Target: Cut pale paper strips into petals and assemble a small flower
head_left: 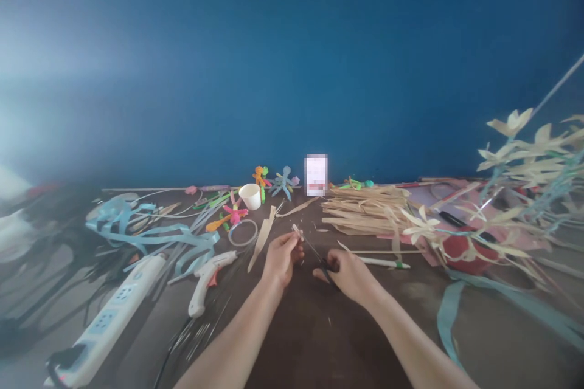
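Observation:
My left hand (281, 258) is closed, pinching a small whitish piece (296, 231) between thumb and fingertips; its exact kind is too small to make out. My right hand (353, 276) is wrapped around the dark handles of a pair of scissors (314, 250). The blades point up and left toward the pinched piece, and I cannot tell whether they touch it. Tiny pale scraps lie on the dark table around both hands. Left of my left hand lies a pale dried husk strip (262, 237). A white stick with a green band (385, 263) rests just beyond my right hand.
A white glue gun (205, 279) and a power strip (114, 310) lie at left, near blue ribbon (159, 231). A paper cup (250, 196), tape ring (243, 233) and colourful pipe-cleaner figures stand farther back. Husk strips (365, 209) and pale flowers (511, 124) occupy the right.

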{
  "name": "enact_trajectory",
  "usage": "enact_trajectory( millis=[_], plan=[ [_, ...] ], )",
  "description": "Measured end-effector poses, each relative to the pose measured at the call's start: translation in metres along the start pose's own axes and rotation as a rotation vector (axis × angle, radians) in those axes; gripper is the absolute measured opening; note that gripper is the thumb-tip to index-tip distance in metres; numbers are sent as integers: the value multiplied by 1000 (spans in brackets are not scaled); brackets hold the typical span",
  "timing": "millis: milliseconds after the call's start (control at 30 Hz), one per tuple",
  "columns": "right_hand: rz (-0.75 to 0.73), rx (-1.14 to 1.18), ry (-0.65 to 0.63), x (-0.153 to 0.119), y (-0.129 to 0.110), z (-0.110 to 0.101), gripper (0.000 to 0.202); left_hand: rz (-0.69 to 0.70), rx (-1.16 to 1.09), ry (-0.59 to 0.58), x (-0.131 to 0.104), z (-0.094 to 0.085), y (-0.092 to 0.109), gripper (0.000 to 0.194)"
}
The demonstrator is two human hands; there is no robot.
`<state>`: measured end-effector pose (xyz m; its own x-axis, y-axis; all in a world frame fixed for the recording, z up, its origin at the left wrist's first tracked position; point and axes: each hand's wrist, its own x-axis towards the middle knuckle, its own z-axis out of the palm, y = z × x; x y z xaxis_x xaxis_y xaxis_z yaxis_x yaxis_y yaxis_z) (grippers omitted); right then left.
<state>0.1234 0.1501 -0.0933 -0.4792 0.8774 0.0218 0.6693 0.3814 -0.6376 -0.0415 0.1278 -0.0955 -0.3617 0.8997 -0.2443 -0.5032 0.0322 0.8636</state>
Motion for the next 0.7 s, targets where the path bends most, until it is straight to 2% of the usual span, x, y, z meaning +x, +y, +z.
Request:
enact_trajectory(
  millis=[133,700],
  plan=[
    [1,-24,2,0,1,0,35,-6,-23,41,-1,2,1,27],
    [27,-59,16,1,-1,-5,38,-28,-35,29,-2,1,3,26]
  ],
)
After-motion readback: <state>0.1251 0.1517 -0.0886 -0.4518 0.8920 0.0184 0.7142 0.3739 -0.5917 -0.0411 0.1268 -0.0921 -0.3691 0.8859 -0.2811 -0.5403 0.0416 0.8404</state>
